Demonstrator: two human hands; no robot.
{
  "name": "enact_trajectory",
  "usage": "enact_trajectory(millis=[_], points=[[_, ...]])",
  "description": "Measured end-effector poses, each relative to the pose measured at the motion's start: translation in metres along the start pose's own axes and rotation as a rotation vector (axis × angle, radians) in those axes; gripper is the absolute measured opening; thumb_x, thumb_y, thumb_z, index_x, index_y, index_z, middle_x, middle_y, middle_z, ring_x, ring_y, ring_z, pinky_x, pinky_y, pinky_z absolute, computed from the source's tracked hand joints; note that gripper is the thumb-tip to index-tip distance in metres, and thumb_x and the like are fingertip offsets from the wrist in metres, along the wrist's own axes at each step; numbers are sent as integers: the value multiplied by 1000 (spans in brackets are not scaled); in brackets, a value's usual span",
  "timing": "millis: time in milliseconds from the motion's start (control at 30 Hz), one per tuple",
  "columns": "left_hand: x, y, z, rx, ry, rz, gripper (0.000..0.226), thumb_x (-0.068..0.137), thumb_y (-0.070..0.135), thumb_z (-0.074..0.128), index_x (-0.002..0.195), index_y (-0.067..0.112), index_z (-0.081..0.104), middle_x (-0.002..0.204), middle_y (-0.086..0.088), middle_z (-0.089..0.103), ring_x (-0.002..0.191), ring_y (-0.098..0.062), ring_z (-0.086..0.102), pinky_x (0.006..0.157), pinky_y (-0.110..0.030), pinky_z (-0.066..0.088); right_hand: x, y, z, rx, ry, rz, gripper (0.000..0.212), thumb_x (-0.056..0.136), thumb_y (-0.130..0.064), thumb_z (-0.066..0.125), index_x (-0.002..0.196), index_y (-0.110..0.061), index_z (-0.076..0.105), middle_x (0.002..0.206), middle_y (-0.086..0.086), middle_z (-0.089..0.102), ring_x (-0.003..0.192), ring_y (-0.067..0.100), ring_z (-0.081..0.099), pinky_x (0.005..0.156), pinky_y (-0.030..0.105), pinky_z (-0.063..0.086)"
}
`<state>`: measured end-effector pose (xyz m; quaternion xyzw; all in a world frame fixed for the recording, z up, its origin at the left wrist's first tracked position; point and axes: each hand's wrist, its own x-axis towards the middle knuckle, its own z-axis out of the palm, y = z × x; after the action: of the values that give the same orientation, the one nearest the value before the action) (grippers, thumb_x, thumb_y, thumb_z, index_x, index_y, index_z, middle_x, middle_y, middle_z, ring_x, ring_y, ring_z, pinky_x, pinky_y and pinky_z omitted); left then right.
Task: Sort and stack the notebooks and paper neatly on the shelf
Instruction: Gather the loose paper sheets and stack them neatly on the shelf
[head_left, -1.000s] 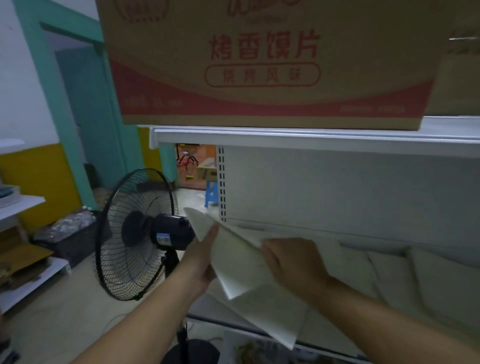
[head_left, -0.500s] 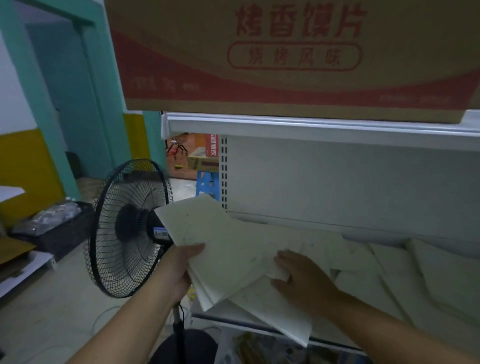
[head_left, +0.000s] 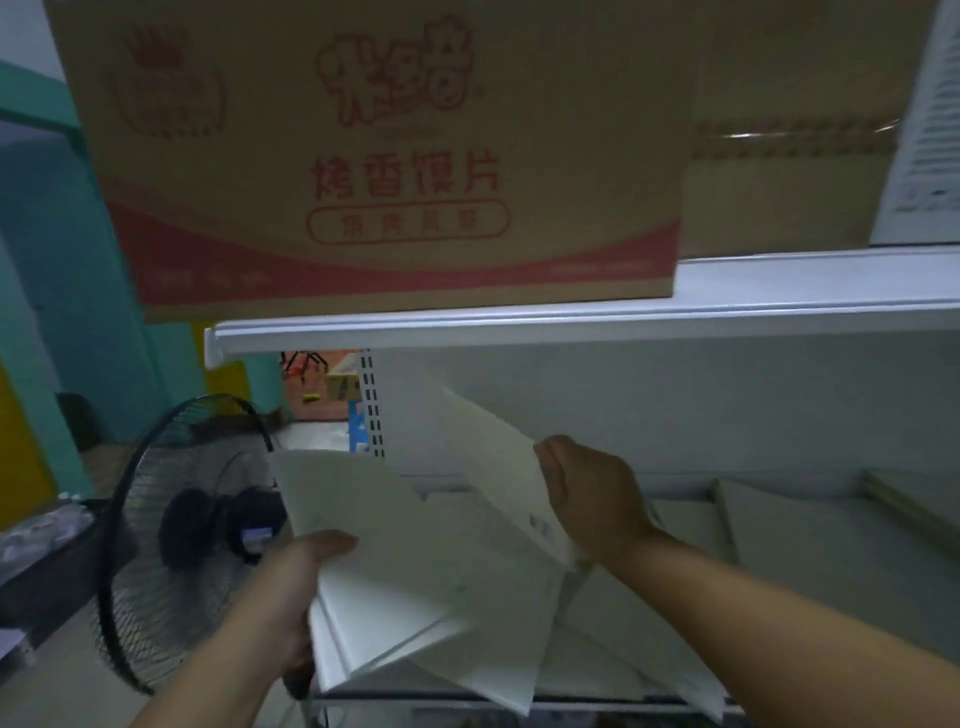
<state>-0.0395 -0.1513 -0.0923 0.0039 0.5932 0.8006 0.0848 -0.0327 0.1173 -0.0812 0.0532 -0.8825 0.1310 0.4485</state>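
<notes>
So, the left hand (head_left: 291, 603) grips the left edge of a fanned stack of thin white paper sheets (head_left: 415, 587). Its thumb lies flat on top and the fingers are hidden underneath. That forearm comes up from the bottom left.

The stack hangs out over the front-left corner of the lower board of the white metal shelf unit (head_left: 571, 317).

The right hand (head_left: 592, 499) has its fingers curled round the right edge of a single white sheet (head_left: 498, 467), back of the hand toward the camera, forearm reaching in from the lower right. That sheet stands tilted, top corner leaning toward the back panel.

More loose white paper (head_left: 789, 525) lies flat toward the board's right end. Up top, a brown cardboard box with red print (head_left: 389, 156) overhangs the upper board's left end. A black wire-caged fan (head_left: 171, 545) stands just off the left side.
</notes>
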Motion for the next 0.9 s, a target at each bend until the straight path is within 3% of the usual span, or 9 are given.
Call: enact_trajectory(millis=[100, 167, 267, 367, 467, 533, 633, 733, 900], points=[[-14, -26, 60, -11, -15, 51, 34, 86, -4, 50, 118, 4, 57, 98, -21, 68, 83, -36, 65, 66, -36, 50, -22, -13, -43, -10, 48, -280, 46, 95, -33, 33, 63, -16, 60, 51, 2, 59, 41, 23, 54, 37, 23, 35], [-26, -41, 107, -97, -60, 76, 26, 94, 15, 48, 117, 7, 57, 93, -16, 73, 82, -31, 69, 65, -32, 54, -54, -13, -64, -63, 23, -370, 37, 89, -34, 43, 64, -16, 63, 59, -1, 63, 43, 17, 55, 37, 24, 37], [-52, -65, 177, -215, -200, -102, 55, 92, 56, 39, 104, 8, 62, 74, -11, 74, 66, -25, 71, 49, -25, 53, -101, 15, -102, -68, -77, -300, 31, 77, -43, 52, 68, -17, 67, 80, -2, 71, 58, 13, 63, 42, 22, 44], [-81, -94, 242, -146, -322, -235, 63, 79, 57, 59, 116, 7, 61, 101, -28, 69, 87, -40, 69, 70, -42, 56, -134, 56, -166, -59, -225, -181, 46, 81, -58, 45, 68, -21, 69, 87, -9, 71, 72, 5, 65, 49, 19, 47], [-106, -123, 300, -58, -344, -231, 44, 82, 16, 56, 123, -1, 56, 104, -35, 64, 87, -47, 66, 75, -48, 54, -164, 103, -227, -38, -371, 70, 51, 82, -64, 41, 75, -21, 68, 91, -10, 68, 81, 9, 65, 65, 20, 47], [-130, -139, 340, -40, -437, -294, 41, 81, 10, 52, 120, -4, 57, 104, -34, 65, 88, -46, 65, 78, -47, 52, -184, 145, -269, 14, -263, 400, 39, 82, -58, 49, 90, -24, 67, 114, -12, 59, 103, 11, 60, 84, 20, 43], [-162, -164, 393, -32, -549, -418, 46, 78, 13, 53, 122, -1, 58, 106, -31, 66, 97, -46, 64, 80, -47, 51, -212, 200, -335, 261, -356, 1007, 67, 83, -54, 55, 138, -19, 41, 136, -9, 42, 124, 13, 47, 102, 25, 37], [-192, -183, 447, -39, -617, -458, 49, 74, 16, 56, 121, -1, 59, 107, -31, 66, 98, -47, 63, 84, -50, 50, -241, 229, -377, 734, -283, 1216, 34, 90, -29, 59, 119, -12, 60, 102, -4, 72, 91, 11, 68, 78, 25, 52], [-218, -209, 514, -62, -654, -526, 36, 93, 28, 47, 99, -2, 65, 82, -25, 72, 66, -38, 70, 69, -40, 49, -268, 261, -420, 865, -51, 1351, 19, 94, -2, 48, 105, -9, 62, 87, 7, 75, 81, 23, 71, 69, 29, 53]])
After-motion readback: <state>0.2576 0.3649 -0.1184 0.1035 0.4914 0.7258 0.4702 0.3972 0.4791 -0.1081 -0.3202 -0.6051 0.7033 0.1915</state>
